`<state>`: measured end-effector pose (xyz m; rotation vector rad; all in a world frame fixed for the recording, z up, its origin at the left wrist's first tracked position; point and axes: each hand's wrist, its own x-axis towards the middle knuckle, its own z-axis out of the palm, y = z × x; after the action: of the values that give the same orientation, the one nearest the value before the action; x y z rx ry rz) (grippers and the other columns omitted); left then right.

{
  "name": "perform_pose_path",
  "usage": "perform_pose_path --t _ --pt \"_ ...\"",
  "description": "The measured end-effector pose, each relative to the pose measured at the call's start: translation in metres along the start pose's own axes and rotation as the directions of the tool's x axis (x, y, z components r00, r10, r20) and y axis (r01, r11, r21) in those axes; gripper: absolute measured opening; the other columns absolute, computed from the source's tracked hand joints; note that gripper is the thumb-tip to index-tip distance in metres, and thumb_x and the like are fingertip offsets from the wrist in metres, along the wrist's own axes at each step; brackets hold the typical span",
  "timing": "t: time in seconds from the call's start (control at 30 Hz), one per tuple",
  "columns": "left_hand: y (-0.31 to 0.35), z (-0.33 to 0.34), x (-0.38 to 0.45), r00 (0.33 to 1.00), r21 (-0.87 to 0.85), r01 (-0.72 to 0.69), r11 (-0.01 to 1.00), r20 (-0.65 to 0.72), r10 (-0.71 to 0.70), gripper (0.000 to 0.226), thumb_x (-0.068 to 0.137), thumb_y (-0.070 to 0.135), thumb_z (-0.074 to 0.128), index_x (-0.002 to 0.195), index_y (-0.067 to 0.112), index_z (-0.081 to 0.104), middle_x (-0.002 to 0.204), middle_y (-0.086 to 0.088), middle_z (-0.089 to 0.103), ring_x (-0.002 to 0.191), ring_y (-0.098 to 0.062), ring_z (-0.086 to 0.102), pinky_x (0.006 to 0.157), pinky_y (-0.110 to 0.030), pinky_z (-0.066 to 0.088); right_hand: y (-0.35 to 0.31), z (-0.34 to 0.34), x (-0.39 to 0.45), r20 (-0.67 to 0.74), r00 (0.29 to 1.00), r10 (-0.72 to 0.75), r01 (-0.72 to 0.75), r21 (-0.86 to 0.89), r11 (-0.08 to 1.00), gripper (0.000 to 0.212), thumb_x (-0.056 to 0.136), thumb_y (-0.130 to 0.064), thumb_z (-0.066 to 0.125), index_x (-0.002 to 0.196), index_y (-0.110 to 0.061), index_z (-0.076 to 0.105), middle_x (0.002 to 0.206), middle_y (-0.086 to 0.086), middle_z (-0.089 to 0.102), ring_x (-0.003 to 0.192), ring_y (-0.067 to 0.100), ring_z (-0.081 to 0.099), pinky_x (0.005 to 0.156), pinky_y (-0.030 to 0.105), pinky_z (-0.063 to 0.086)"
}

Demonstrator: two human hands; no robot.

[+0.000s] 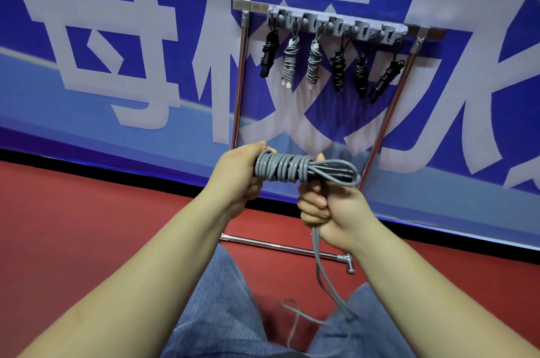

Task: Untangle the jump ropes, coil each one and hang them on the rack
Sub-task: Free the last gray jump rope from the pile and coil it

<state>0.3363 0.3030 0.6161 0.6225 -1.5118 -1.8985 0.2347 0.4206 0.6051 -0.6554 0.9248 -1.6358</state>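
While I am winding the grey jump rope (287, 168) in front of the rack (336, 25), my left hand (238, 175) is gripping one end of the bundle and my right hand (328, 205) is clenching the loose tail. It looks light, springy and slick, so I am judging a firm hold around the coils best.

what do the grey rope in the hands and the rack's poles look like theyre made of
Grey rope: probably a plastic or vinyl-coated cord; it is smooth with a soft sheen and holds tight round coils. Rack poles: likely polished or chromed metal tube, since they show bright mirror-like streaks along their length. Neither can be confirmed by sight alone.
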Motion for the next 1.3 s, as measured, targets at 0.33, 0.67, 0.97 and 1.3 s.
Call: perform_pose_path --t 0.33,0.67,0.97,1.3 --pt "-0.007 -0.006 0.015 0.936 0.126 0.013 0.992 -0.351 0.032 0.031 0.088 0.014 0.047 0.057 0.015 0.049 0.044 0.002 0.035 0.040 -0.015 0.025 0.042 -0.023 0.019 0.032 0.011 -0.005 -0.253 0.907 -0.337 0.043 -0.741 0.670 0.031 0.101 -0.019 0.037 0.080 -0.015 0.059 0.043 -0.007 0.043 0.033 0.001 0.033 0.040 0.016 0.029" --pt "0.000 -0.023 0.017 0.889 0.683 -0.157 0.713 -0.217 0.403 0.027 0.092 0.029 0.046 0.075 0.017 0.063 0.061 -0.002 0.055 0.056 -0.018 0.043 0.051 -0.028 0.032 -0.015 0.000 -0.018 0.153 0.866 -0.476 0.018 -0.961 -0.276 0.018 0.086 -0.040 0.061 0.086 -0.023 0.068 0.076 -0.004 0.065 0.075 0.015 0.059 0.067 0.033 0.046" --pt "0.006 -0.030 0.014 0.951 0.720 -0.291 0.630 0.148 0.270 0.027 0.093 0.030 0.053 0.068 0.027 0.063 0.065 0.002 0.062 0.060 -0.017 0.052 0.064 -0.033 0.045 -0.030 -0.017 -0.008 -0.002 0.990 -0.140 -0.030 -0.980 -0.198 0.032 0.084 -0.057 0.055 0.083 -0.030 0.073 0.072 -0.001 0.070 0.065 0.011 0.062 0.069 0.032 0.048" --pt "0.016 -0.025 0.009 0.966 0.324 -0.238 0.916 0.178 0.188 0.036 0.096 0.022 0.048 0.064 0.019 0.063 0.051 -0.003 0.043 0.043 -0.015 0.030 0.042 -0.018 0.022 -0.027 -0.008 -0.013 0.010 0.997 0.077 -0.051 -0.668 0.743 0.049 0.088 -0.039 0.038 0.065 0.002 0.053 0.034 -0.006 0.044 0.030 0.004 0.027 0.039 0.018 0.020"
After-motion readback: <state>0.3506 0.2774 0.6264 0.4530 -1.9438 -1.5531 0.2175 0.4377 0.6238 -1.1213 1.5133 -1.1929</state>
